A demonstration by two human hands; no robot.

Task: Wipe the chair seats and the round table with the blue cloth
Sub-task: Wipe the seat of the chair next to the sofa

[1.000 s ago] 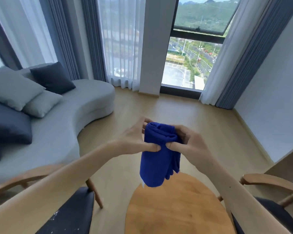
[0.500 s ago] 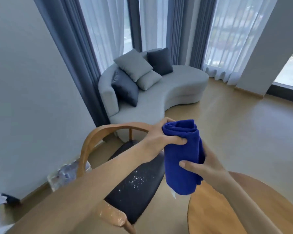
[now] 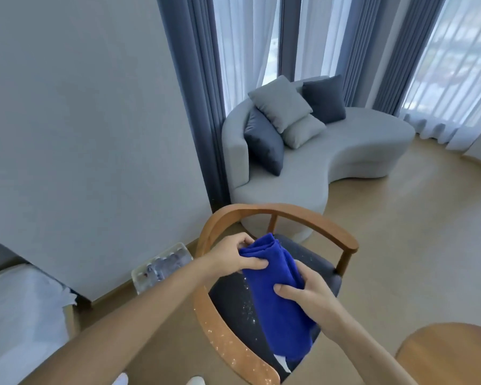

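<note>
I hold a folded blue cloth [image 3: 275,295] with both hands above a chair. My left hand [image 3: 233,255] grips its upper end, fingers curled round the fold. My right hand [image 3: 303,294] grips its middle from the right side. Below the cloth is a wooden armchair [image 3: 275,211] with a dark seat [image 3: 233,301] speckled with pale crumbs; crumbs also dot the near armrest. The edge of the round wooden table [image 3: 450,354] shows at the bottom right.
A curved grey sofa [image 3: 345,162] with several cushions stands behind the chair, before blue curtains. A clear pack of bottles [image 3: 161,269] lies on the floor by the grey wall. A white-covered piece of furniture [image 3: 20,315] is at the lower left.
My view has swung left from the window to the chair. The cloth, still in both hands, has come down over the chair seat, and my right hand has shifted to the cloth's middle.
</note>
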